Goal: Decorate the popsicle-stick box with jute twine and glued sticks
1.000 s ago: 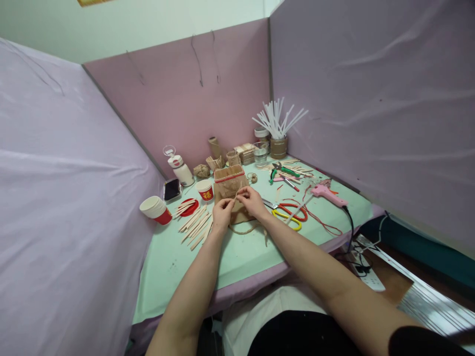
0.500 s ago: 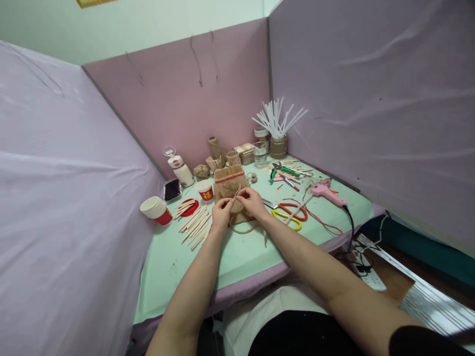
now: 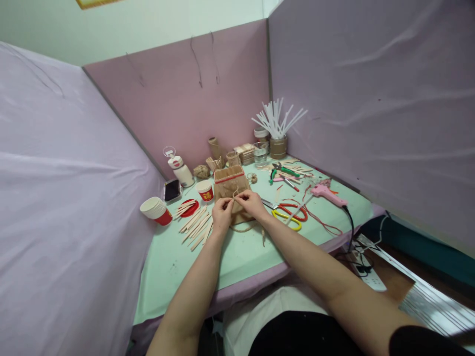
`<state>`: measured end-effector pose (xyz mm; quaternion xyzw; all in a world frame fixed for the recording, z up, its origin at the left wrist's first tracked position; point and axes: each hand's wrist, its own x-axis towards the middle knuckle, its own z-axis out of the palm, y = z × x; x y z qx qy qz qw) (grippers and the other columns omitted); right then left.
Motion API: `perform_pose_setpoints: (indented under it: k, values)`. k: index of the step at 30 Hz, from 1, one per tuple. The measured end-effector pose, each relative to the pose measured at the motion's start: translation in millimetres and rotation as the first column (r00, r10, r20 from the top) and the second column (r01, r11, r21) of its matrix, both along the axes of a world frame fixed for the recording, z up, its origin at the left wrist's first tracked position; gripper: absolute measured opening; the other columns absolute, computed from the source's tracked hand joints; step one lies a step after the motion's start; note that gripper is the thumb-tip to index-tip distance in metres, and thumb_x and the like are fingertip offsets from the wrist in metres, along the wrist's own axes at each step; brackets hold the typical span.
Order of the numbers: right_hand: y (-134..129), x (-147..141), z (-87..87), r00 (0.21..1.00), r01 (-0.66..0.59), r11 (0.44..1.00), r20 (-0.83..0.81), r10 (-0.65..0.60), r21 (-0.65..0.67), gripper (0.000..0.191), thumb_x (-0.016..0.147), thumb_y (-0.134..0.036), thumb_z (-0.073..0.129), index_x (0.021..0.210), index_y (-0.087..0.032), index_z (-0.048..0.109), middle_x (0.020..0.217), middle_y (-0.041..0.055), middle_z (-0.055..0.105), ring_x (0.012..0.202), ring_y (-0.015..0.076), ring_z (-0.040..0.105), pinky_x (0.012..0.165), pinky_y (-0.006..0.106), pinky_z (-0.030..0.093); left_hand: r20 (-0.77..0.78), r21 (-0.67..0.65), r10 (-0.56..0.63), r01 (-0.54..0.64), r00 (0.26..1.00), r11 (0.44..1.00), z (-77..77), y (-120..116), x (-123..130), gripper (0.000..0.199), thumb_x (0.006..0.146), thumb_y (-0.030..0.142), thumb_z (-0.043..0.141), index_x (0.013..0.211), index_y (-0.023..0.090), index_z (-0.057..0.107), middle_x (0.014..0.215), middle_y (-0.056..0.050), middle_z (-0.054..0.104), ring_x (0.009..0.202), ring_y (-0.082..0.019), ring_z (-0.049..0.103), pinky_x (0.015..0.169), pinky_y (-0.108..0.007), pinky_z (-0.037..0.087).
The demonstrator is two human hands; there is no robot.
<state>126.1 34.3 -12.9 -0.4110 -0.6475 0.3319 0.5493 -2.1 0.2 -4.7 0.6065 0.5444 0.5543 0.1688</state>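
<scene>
Open green tabletop (image 3: pixel 230 267) in front, wooden sticks (image 3: pixel 196 226) blocking left, scissors (image 3: pixel 287 213) blocking right

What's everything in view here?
Open ribbed box: one, brown, by hands
Twine strand: one, tan, in fingers
Flat wooden sticks: many, pale, both sides
Paper cups: one plus stack, red-white, left
Round disc: one, red, left
Phone-like slab: one, black, left
Capped bottle: one, white, back left
Twine ball: one, tan, back
Thin straws: many, white, back right
Glass tumbler: one, clear, back
Metal pliers: one, green, right
Metal scissors: one, red-yellow, right
Glue gun: one, pink, right
Power strip: one, white, below right
Covered table: one, mint, centre
Fabric partitions: three, pink-lilac, around
Left hand: one, bare, at twine
Right hand: one, bare, at twine
</scene>
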Motion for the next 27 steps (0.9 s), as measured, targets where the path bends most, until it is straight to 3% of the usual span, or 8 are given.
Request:
perform_pose_setpoints:
  k: [5,11,21,24,27]
  values:
    - [-0.2,-1.6,-0.4,1.0,-0.003,0.999,0.015,0.003,-0.04,0.013,0.071,-0.027,0.058,0.07,-0.017,0.066,0.071,0.0022,0.064,0.067,0.014,0.057,0.066,0.027,0.044,-0.063,0.01,0.016,-0.015,0.998,1.0,-0.5,-0.3,0.8,0.013,0.075,0.026,0.059,0.076,0.015,0.066,0.077,-0.004,0.063,0.073,-0.014,0.057,0.069,-0.025,0.043]
    - [-2.0,-2.7,-0.4,0.996,0.01,1.0,0.087,-0.011,0.018,0.008,0.071,-0.022,0.057,0.067,-0.017,0.062,0.07,0.0016,0.06,0.067,0.0135,0.054,0.066,0.027,0.043,-0.168,0.026,0.066,-0.062,0.984,0.998,-0.5,-0.8,1.6,0.008,0.075,0.022,0.057,0.074,0.017,0.064,0.076,-0.003,0.06,0.072,-0.013,0.054,0.067,-0.024,0.042]
    - [-2.7,-2.8,-2.0,0.992,-0.011,0.999,0.13,0.004,0.048,0.009,0.072,-0.022,0.055,0.067,-0.018,0.061,0.069,0.0011,0.059,0.067,0.0138,0.054,0.065,0.027,0.043,-0.229,0.029,0.015,-0.009,0.973,1.0,4.1,-1.9,-3.9,0.011,0.076,0.021,0.055,0.07,0.017,0.064,0.074,-0.003,0.061,0.074,-0.015,0.054,0.069,-0.026,0.04]
    - [-4.0,-2.7,-1.0,0.99,-0.025,0.997,0.139,0.014,0.072,0.01,0.074,-0.023,0.054,0.067,-0.018,0.06,0.069,0.0014,0.058,0.066,0.0142,0.053,0.063,0.027,0.043,-0.094,-0.042,0.012,-0.016,0.996,0.999,2.8,-1.2,-3.0,0.011,0.074,0.021,0.056,0.069,0.016,0.064,0.074,-0.003,0.062,0.074,-0.014,0.055,0.07,-0.026,0.041]
    - [-7.9,-2.2,2.0,0.989,-0.043,0.989,0.149,0.021,0.144,0.012,0.076,-0.025,0.054,0.068,-0.018,0.058,0.07,0.0018,0.056,0.067,0.0143,0.052,0.063,0.027,0.043,0.19,-0.167,0.022,0.01,0.982,0.986,3.0,-0.6,0.0,0.008,0.071,0.02,0.059,0.069,0.015,0.065,0.07,-0.002,0.062,0.069,-0.012,0.054,0.066,-0.024,0.041]
